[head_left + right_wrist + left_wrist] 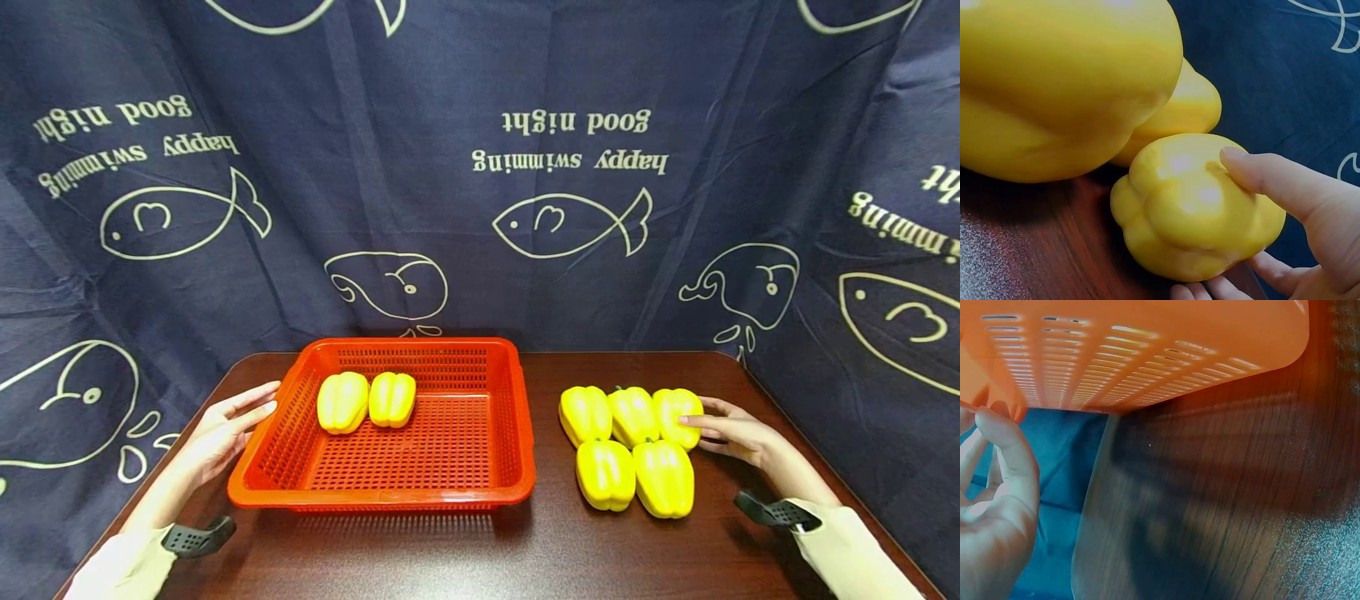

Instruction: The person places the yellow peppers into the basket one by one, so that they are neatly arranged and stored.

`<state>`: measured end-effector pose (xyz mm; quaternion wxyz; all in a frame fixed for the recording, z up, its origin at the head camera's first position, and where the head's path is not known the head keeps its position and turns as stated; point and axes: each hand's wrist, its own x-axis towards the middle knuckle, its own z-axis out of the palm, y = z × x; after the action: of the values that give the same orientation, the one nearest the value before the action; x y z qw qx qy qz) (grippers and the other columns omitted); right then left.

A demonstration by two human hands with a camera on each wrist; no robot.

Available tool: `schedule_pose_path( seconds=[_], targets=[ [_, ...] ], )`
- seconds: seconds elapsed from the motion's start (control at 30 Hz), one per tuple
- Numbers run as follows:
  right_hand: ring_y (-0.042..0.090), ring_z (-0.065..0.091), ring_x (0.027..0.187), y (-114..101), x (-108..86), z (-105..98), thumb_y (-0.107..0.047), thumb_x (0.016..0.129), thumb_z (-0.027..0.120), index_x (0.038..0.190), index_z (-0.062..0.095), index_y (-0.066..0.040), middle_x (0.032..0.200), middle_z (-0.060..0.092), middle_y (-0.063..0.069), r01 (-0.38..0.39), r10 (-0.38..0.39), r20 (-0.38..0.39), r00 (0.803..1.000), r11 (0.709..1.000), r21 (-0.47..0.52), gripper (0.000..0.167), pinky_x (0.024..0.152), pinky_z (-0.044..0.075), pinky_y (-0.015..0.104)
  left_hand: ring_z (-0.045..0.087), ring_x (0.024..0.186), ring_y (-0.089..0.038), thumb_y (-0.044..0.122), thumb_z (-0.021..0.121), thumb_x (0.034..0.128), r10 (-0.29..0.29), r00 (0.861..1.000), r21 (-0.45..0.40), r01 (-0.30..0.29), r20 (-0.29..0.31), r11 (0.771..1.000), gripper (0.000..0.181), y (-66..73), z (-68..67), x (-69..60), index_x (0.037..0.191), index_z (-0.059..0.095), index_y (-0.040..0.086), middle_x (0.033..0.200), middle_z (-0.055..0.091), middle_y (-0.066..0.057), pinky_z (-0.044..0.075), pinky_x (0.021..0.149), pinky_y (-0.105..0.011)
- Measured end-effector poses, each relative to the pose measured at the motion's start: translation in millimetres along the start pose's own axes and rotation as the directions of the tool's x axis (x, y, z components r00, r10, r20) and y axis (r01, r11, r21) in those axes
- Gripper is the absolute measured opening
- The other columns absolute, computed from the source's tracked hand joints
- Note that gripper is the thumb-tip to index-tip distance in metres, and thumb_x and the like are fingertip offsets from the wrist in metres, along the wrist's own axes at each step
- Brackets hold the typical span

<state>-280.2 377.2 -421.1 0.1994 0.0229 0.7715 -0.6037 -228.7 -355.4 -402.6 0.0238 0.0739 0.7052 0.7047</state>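
My right hand [738,432] grips the far-right yellow bell pepper [670,410], which stands on the table among several others. In the right wrist view the thumb [1260,172] presses the top of this bell pepper [1197,212] while the other fingers reach round its lower side. On the left, my left hand [223,429] touches the outer left rim of a red plastic basket [375,497], with fingers mostly straight. Two yellow bell peppers, one left [342,403] and one right [392,399], lie side by side in the basket's left rear part.
The dark wooden table [420,558] carries everything. Beside the gripped pepper stand more yellow bell peppers, such as a front one [663,479], grouped to the right of the basket. A dark blue curtain [420,192] with white fish drawings hangs behind and at both sides.
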Motion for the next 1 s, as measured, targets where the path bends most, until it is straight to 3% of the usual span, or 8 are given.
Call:
schedule_pose_path(
  seconds=[0.17, 0.3, 0.4, 0.63, 0.8, 1.0],
  targets=[
    [0.002, 0.063, 0.085, -0.3, 1.7, -1.0, -0.024, 0.091, 0.064, 0.146, 0.0, 0.01, 0.091, 0.063, -0.014, -0.004, 0.004, 0.008, 1.0, 1.0, -0.007, 0.091, 0.079, 0.053, 0.024, 0.066, 0.089, -0.001, 0.005, 0.05, 0.0989, 0.007, 1.0, -0.024, -0.006, 0.021, 1.0, 0.038, -0.6, 0.3, 0.3, 0.128, 0.061, 0.026, 0.111, 0.066, 0.02, 0.056, 0.069, -0.018],
    [0.002, 0.063, 0.085, -0.8, 2.3, -1.3, -0.026, 0.093, 0.062, 0.145, 0.002, 0.011, 0.091, 0.063, -0.015, -0.002, 0.002, 0.022, 1.0, 1.0, 0.01, 0.087, 0.078, 0.053, 0.025, 0.065, 0.08, 0.001, 0.005, 0.051, 0.0985, 0.01, 1.0, -0.015, -0.01, 0.006, 1.0, 0.037, 0.1, 1.4, 0.1, 0.125, 0.063, 0.028, 0.109, 0.067, 0.019, 0.053, 0.062, -0.014],
    [0.003, 0.063, 0.084, -1.5, 2.3, -1.1, -0.029, 0.094, 0.06, 0.144, 0.005, 0.011, 0.09, 0.063, -0.015, -0.005, 0.004, 0.025, 1.0, 1.0, 0.025, 0.085, 0.078, 0.053, 0.024, 0.061, 0.068, 0.003, 0.007, 0.054, 0.0972, 0.006, 1.0, 0.019, -0.005, -0.026, 1.0, 0.035, 1.5, 2.6, 0.2, 0.122, 0.065, 0.03, 0.106, 0.068, 0.02, 0.045, 0.049, -0.01],
    [0.003, 0.063, 0.084, -1.8, 0.8, -0.2, -0.03, 0.095, 0.058, 0.143, 0.01, 0.011, 0.09, 0.063, -0.016, 0.0, -0.001, 0.029, 1.0, 0.999, 0.033, 0.079, 0.078, 0.052, 0.023, 0.064, 0.075, 0.002, 0.006, 0.054, 0.0973, 0.012, 1.0, 0.006, -0.012, -0.011, 1.0, 0.035, 2.6, 3.1, 1.1, 0.122, 0.065, 0.029, 0.108, 0.067, 0.02, 0.05, 0.056, -0.012],
    [0.002, 0.063, 0.085, -0.6, 0.7, -0.2, -0.029, 0.094, 0.059, 0.142, 0.012, 0.01, 0.09, 0.062, -0.017, 0.002, -0.003, 0.03, 1.0, 0.999, 0.035, 0.077, 0.078, 0.051, 0.024, 0.058, 0.062, 0.004, 0.009, 0.057, 0.0963, -0.005, 0.999, 0.036, 0.006, -0.044, 0.999, 0.034, 3.2, 4.1, 0.0, 0.119, 0.066, 0.032, 0.105, 0.068, 0.021, 0.041, 0.045, -0.01],
    [0.002, 0.063, 0.086, 1.4, 1.7, -1.0, -0.027, 0.094, 0.058, 0.136, 0.025, 0.003, 0.091, 0.063, -0.017, 0.021, -0.023, 0.032, 0.999, 0.999, 0.049, 0.061, 0.079, 0.052, 0.024, 0.067, 0.086, -0.001, 0.005, 0.051, 0.0983, 0.014, 1.0, -0.026, -0.013, 0.021, 1.0, 0.036, 2.6, 3.0, -0.4, 0.124, 0.063, 0.027, 0.109, 0.067, 0.019, 0.056, 0.069, -0.018]
  ],
)
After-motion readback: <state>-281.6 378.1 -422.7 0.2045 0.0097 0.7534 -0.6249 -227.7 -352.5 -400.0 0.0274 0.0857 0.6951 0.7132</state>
